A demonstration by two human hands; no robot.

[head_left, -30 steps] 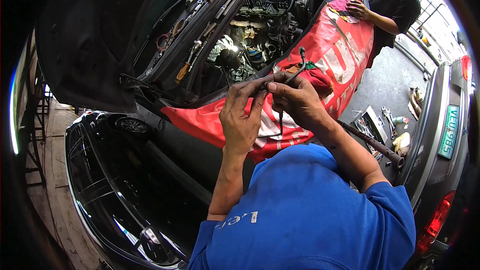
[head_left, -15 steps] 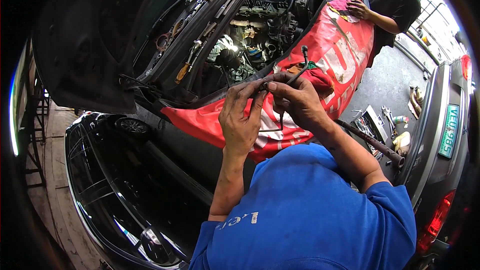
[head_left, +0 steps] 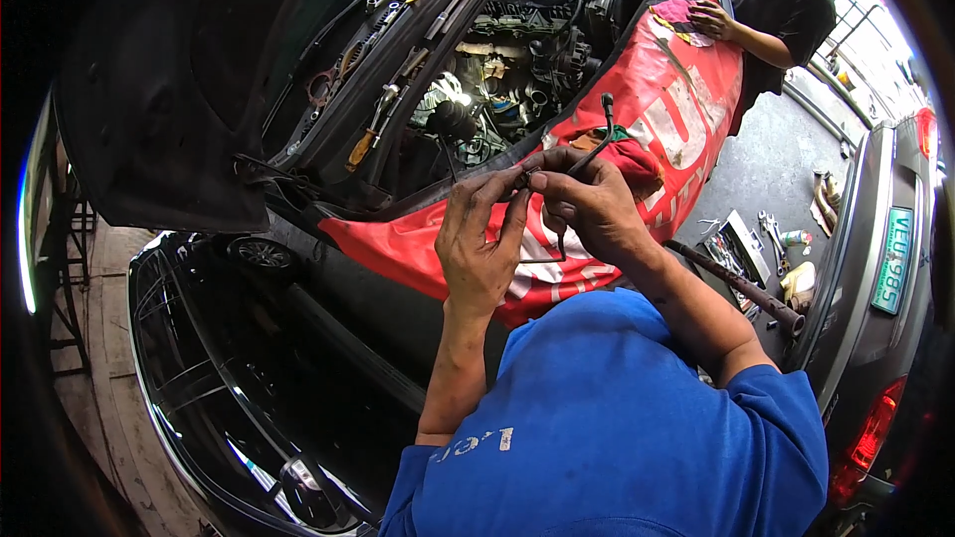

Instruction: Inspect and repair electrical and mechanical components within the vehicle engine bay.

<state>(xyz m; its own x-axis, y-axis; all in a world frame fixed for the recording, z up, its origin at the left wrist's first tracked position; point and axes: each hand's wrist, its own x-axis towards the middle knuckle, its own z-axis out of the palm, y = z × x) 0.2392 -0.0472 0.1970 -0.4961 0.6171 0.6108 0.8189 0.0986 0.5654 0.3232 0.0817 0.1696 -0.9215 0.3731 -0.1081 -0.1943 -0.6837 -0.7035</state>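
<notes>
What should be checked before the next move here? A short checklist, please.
1. Right-hand grip on the bent dark rod: ok, fingers closed around it.
2. Small dark piece at the left-hand grip, identified: cannot tell, mostly hidden by fingers.
3. Engine uncovered: ok.
4. Red cover beside the engine: ok, draped.
5. Other person's hand away from the engine: ok, on the cover.
6. Tools put away: not ok, an orange-handled tool lies out.
</notes>
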